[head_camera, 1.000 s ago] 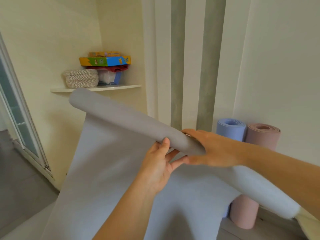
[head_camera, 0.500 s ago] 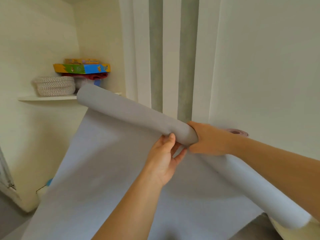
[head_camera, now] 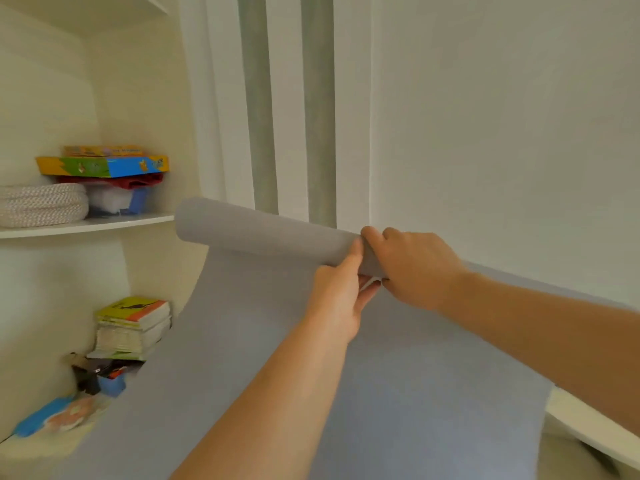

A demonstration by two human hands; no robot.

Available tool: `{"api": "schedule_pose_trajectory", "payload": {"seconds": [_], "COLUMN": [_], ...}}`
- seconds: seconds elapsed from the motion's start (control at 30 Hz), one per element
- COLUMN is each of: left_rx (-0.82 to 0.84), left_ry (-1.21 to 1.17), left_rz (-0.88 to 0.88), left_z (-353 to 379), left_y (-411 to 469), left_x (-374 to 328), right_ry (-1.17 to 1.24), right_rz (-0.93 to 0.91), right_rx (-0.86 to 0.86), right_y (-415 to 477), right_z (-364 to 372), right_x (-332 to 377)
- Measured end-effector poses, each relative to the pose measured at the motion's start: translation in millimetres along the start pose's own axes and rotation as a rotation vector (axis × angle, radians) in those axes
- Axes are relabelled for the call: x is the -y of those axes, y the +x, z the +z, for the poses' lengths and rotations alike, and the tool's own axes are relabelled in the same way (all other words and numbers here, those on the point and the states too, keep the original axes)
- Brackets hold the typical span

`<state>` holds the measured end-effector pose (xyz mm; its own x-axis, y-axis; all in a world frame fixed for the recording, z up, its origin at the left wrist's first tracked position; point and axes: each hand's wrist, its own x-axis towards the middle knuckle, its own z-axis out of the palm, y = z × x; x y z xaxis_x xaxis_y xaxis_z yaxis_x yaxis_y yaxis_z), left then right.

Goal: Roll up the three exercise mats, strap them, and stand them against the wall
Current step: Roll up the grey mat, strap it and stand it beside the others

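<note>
A grey exercise mat (head_camera: 263,358) hangs in front of me, its top edge wound into a roll (head_camera: 256,233) held up at chest height. My left hand (head_camera: 341,299) holds the roll from below, thumb on its front face. My right hand (head_camera: 412,268) grips the roll from above, fingers curled over the top. The unrolled sheet drops away to the lower left and out of the frame. No other mats show in this view.
A white corner shelf (head_camera: 104,223) at the left carries a woven basket (head_camera: 41,204) and colourful boxes (head_camera: 107,164). Below it lie stacked books (head_camera: 133,327) and small clutter. A white wall with grey-green stripes (head_camera: 258,109) is straight ahead.
The view swung up and left, so the blue and pink rolled mats dropped out of sight. The roll rose and levelled, and both hands shifted their hold on it.
</note>
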<state>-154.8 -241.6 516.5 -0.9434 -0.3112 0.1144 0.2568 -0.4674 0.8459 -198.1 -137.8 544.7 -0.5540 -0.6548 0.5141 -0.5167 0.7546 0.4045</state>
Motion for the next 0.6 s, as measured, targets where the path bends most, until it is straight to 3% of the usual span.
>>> {"api": "schedule_pose_trajectory", "payload": {"seconds": [0.13, 0.3, 0.37, 0.6], "left_rx": [0.004, 0.063, 0.068, 0.067], "left_ry": [-0.047, -0.067, -0.069, -0.169], "left_rz": [0.002, -0.055, -0.07, -0.063], "left_z": [-33.5, -79.0, -85.0, -94.7], "left_y": [-6.3, -14.3, -13.3, -10.9], "left_x": [21.4, 42.2, 47.0, 62.3], "right_ry": [0.288, 0.933, 1.092, 1.067], "right_rz": [-0.107, -0.159, -0.138, -0.145], "right_rx": [0.055, 0.583, 0.715, 0.582], "right_y": [-11.3, -14.5, -9.5, -8.0], "right_z": [24.4, 34.5, 44.4, 63.5], "right_x": [11.8, 9.1, 11.6, 26.4]}}
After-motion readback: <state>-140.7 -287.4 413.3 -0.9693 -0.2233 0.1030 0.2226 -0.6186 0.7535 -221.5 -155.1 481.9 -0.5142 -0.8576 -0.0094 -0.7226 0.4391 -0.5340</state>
